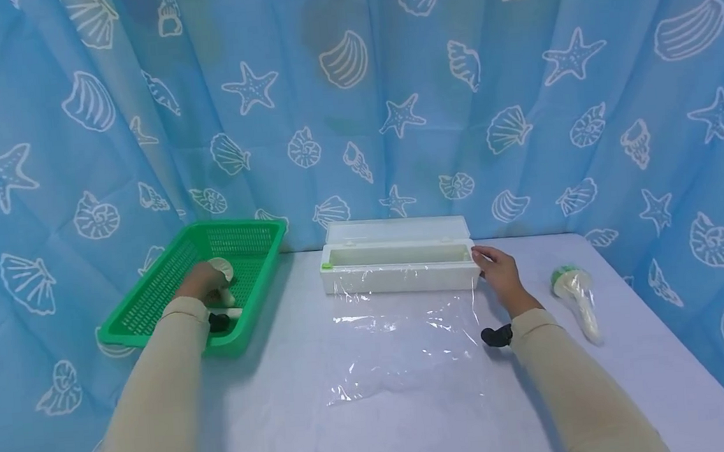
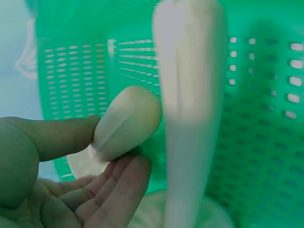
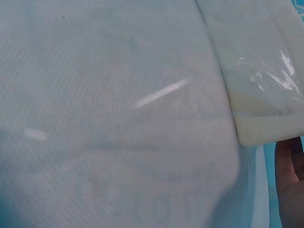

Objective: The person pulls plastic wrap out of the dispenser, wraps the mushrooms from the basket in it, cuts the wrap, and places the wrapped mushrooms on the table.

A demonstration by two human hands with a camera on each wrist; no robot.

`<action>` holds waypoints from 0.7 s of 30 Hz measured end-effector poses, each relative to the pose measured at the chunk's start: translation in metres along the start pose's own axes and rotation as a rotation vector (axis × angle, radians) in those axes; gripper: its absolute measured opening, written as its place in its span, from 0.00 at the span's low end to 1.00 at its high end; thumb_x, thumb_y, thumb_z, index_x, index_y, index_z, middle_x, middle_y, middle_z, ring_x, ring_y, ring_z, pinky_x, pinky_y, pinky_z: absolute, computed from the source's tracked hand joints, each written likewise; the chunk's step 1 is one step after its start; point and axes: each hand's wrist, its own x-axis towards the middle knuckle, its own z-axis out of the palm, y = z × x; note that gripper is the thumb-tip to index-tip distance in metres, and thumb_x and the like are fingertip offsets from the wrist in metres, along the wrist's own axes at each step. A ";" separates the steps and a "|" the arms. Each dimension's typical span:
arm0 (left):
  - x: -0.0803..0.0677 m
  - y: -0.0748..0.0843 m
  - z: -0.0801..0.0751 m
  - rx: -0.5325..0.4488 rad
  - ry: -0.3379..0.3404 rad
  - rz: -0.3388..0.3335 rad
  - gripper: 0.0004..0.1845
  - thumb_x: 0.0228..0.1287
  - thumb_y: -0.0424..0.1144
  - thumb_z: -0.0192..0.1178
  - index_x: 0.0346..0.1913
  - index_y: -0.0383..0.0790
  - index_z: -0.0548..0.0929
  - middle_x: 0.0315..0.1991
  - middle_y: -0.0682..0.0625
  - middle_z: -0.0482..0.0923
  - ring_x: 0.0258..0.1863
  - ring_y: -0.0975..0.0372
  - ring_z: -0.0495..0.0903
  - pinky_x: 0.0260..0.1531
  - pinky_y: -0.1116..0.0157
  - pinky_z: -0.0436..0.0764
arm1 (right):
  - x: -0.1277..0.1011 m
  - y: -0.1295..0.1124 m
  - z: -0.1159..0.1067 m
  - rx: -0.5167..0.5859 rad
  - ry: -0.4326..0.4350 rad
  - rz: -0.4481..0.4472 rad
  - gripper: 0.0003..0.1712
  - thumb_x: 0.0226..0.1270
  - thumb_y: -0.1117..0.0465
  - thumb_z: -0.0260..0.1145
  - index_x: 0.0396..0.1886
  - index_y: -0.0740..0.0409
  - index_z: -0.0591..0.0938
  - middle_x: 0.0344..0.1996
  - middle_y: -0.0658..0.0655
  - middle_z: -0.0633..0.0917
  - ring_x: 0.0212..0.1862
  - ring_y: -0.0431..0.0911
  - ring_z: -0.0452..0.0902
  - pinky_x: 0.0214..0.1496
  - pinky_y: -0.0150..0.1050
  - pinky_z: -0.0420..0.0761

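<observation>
Inside the green basket (image 1: 270,267), my left hand (image 1: 197,281) pinches a king oyster mushroom (image 2: 128,121) between thumb and fingers. Its pale rounded stem end shows in the left wrist view, and its cap (image 1: 222,266) in the head view. Another long pale mushroom stem (image 2: 192,85) lies beside it. My right hand (image 1: 501,276) touches the right end of a white cling film dispenser (image 1: 397,279) with fairly straight fingers. The dispenser's lid (image 1: 398,230) stands up, and clear film (image 1: 396,350) spreads from its front over the table.
A film-wrapped mushroom (image 1: 578,298) with a green bit at its top lies on the right of the white table (image 1: 274,414). A small green slider (image 1: 327,265) sits at the dispenser's left end. Behind the table hangs a blue shell-patterned curtain (image 1: 354,114).
</observation>
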 end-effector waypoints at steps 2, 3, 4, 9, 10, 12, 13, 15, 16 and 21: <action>-0.003 0.001 -0.003 -0.067 -0.005 0.018 0.16 0.71 0.31 0.53 0.51 0.18 0.77 0.39 0.31 0.80 0.35 0.48 0.82 0.45 0.51 0.79 | 0.000 0.000 0.000 0.003 0.000 0.006 0.29 0.76 0.49 0.55 0.69 0.59 0.69 0.68 0.59 0.68 0.68 0.54 0.63 0.65 0.48 0.69; -0.005 0.002 -0.005 -0.091 0.003 0.031 0.18 0.72 0.32 0.51 0.54 0.17 0.75 0.44 0.29 0.78 0.37 0.46 0.82 0.46 0.50 0.79 | -0.001 0.000 0.000 0.000 0.000 0.006 0.29 0.76 0.48 0.55 0.69 0.59 0.69 0.68 0.59 0.68 0.68 0.54 0.63 0.65 0.48 0.69; -0.008 0.004 -0.007 -0.111 0.015 0.045 0.20 0.73 0.32 0.51 0.57 0.16 0.71 0.49 0.27 0.75 0.41 0.44 0.82 0.47 0.50 0.79 | -0.001 0.000 -0.001 -0.006 0.000 0.007 0.29 0.76 0.48 0.55 0.69 0.58 0.69 0.68 0.59 0.68 0.68 0.54 0.63 0.65 0.49 0.69; -0.023 0.016 -0.014 -0.196 0.088 0.174 0.31 0.75 0.32 0.47 0.73 0.25 0.48 0.66 0.24 0.55 0.56 0.36 0.71 0.49 0.50 0.79 | -0.002 -0.002 -0.001 -0.016 -0.004 0.019 0.30 0.75 0.46 0.55 0.70 0.58 0.68 0.69 0.58 0.68 0.68 0.54 0.63 0.65 0.49 0.68; -0.026 0.020 -0.014 -0.204 0.104 0.206 0.32 0.75 0.33 0.47 0.75 0.28 0.46 0.67 0.24 0.54 0.57 0.36 0.69 0.49 0.50 0.79 | -0.002 -0.003 -0.002 -0.017 -0.005 0.021 0.31 0.75 0.46 0.55 0.70 0.58 0.68 0.69 0.58 0.68 0.68 0.54 0.63 0.65 0.49 0.68; -0.031 0.028 -0.015 -0.197 0.134 0.268 0.33 0.76 0.35 0.48 0.76 0.34 0.46 0.66 0.25 0.55 0.57 0.36 0.69 0.48 0.49 0.79 | -0.002 -0.004 -0.002 -0.007 -0.005 0.023 0.31 0.75 0.46 0.55 0.70 0.58 0.69 0.69 0.58 0.68 0.68 0.54 0.63 0.65 0.49 0.68; -0.034 0.033 -0.015 -0.184 0.149 0.294 0.33 0.76 0.36 0.48 0.77 0.37 0.47 0.66 0.26 0.57 0.56 0.37 0.70 0.47 0.49 0.79 | -0.002 -0.005 -0.002 -0.004 -0.004 0.024 0.30 0.75 0.47 0.55 0.69 0.58 0.69 0.69 0.58 0.68 0.68 0.54 0.63 0.66 0.49 0.67; -0.039 0.043 -0.013 -0.143 0.170 0.331 0.33 0.76 0.38 0.49 0.77 0.40 0.49 0.65 0.27 0.60 0.55 0.38 0.71 0.46 0.48 0.78 | -0.002 -0.005 -0.002 0.003 0.000 0.030 0.30 0.75 0.47 0.56 0.69 0.58 0.69 0.69 0.58 0.68 0.68 0.53 0.63 0.66 0.49 0.68; -0.041 0.049 -0.012 -0.110 0.181 0.344 0.32 0.76 0.39 0.49 0.77 0.42 0.50 0.65 0.27 0.61 0.54 0.38 0.72 0.45 0.47 0.78 | -0.002 -0.005 -0.002 0.006 0.000 0.034 0.29 0.75 0.47 0.56 0.69 0.58 0.70 0.68 0.58 0.68 0.68 0.53 0.64 0.65 0.49 0.68; -0.049 0.070 -0.001 -0.014 0.194 0.393 0.31 0.76 0.40 0.50 0.77 0.47 0.53 0.63 0.30 0.63 0.53 0.39 0.73 0.44 0.46 0.77 | -0.003 -0.003 -0.001 0.012 -0.003 0.042 0.29 0.76 0.48 0.55 0.69 0.58 0.69 0.68 0.58 0.68 0.68 0.53 0.64 0.65 0.48 0.68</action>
